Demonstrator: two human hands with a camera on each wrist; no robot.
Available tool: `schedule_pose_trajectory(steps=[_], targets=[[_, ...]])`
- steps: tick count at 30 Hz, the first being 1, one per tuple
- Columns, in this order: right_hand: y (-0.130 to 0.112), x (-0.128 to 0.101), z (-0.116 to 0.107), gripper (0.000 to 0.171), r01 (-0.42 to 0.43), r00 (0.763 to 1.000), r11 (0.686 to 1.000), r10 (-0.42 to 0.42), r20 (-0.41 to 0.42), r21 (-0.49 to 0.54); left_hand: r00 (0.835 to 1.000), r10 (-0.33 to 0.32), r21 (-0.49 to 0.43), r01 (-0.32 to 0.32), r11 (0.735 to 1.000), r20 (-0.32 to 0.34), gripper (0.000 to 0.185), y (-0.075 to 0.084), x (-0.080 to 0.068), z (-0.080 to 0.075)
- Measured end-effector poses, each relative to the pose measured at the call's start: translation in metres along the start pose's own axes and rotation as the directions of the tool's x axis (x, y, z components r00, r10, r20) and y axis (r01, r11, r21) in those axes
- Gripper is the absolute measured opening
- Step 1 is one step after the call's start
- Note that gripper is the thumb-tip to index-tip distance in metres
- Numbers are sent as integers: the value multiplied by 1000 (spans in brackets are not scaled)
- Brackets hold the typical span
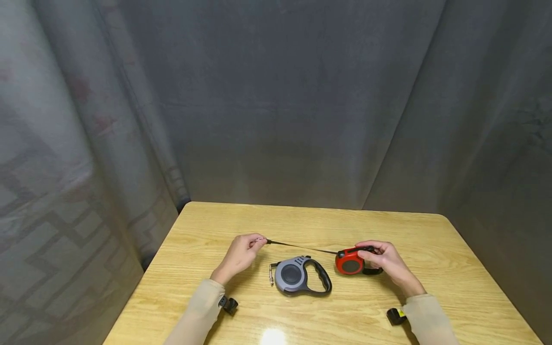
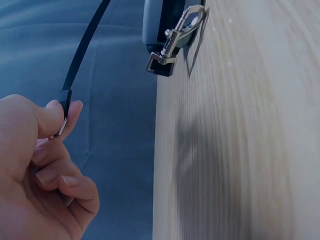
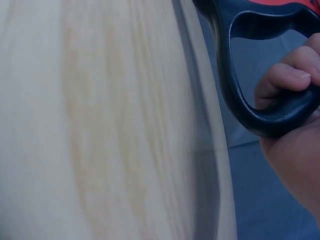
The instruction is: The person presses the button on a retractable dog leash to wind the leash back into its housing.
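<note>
My right hand [image 1: 390,262] holds a red retractable dog leash [image 1: 345,264] by its black handle [image 3: 280,120], whose loop fills the upper right of the right wrist view. From its casing a thin black strap [image 1: 302,247] runs out taut to the left. My left hand [image 1: 238,256] pinches the metal clip at the strap's end between thumb and fingertips, mostly covering it. Between the two hands, closer to me, a grey retractable dog leash [image 1: 284,288] lies on the table, its black handle toward the right. Its silver clip [image 2: 175,41] hangs at its left end.
The light wooden table [image 1: 207,218] has rounded far corners. Grey curtains [image 1: 280,120] hang behind it and on both sides. Small black wrist cameras [image 1: 231,305] sit at both sleeves.
</note>
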State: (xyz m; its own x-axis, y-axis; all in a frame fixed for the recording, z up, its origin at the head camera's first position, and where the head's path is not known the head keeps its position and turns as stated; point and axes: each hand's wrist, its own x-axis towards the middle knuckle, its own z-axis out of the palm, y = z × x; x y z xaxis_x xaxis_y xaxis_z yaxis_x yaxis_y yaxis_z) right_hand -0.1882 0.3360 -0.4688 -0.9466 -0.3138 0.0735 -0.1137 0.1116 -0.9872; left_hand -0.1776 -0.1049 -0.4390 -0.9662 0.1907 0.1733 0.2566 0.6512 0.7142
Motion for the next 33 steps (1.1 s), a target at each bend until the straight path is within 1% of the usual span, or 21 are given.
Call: schedule_pose_trajectory(steps=[4,8,14,21,33], targets=[[-1,0,0,25,8,1000,1000,-8,4,4,1000,27,9,-27,1000,12,17,2,1,4],[-2,0,0,25,2,1000,1000,-2,2,-3,998,52,25,-53,998,40,18,1,2,10],[-2,1,2,23,3,1000,1000,-3,3,4,996,72,21,-73,997,59,20,5,2,15],[-1,1,2,21,12,1000,1000,-13,14,21,993,79,26,-82,996,89,20,12,3,21],[-4,3,4,21,6,1000,1000,-7,25,22,992,95,35,-99,994,88,22,17,4,26]])
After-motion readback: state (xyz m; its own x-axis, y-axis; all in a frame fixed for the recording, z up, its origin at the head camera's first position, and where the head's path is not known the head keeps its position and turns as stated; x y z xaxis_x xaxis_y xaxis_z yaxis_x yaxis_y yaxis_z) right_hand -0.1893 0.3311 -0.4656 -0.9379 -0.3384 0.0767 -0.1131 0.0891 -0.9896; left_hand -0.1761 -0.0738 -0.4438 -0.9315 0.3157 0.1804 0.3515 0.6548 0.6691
